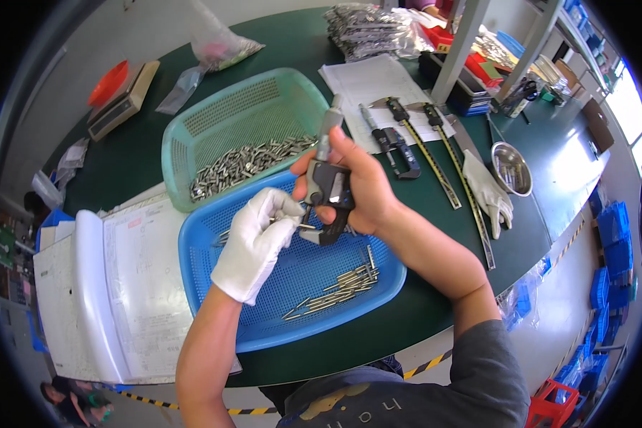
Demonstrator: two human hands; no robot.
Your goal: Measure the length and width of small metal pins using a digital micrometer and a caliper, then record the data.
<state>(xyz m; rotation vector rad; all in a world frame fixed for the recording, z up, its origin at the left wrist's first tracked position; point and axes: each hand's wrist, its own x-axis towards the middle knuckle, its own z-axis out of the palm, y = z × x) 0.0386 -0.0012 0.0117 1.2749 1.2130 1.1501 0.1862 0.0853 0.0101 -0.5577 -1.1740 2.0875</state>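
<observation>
My left hand, in a white glove, pinches a thin metal pin whose end reaches the jaws of a micrometer. The bare right hand is wrapped round that digital micrometer, its barrel pointing up and away. Both hands are over a blue perforated basket, where a pile of slender metal pins lies to the right. Behind it, a green basket holds many short metal parts. Whether the jaws touch the pin is too small to tell.
Right of the baskets lie another micrometer, two calipers, a white glove and a metal bowl with pins. Left are an open binder and a scale with an orange tray. Bagged parts are stacked at the back.
</observation>
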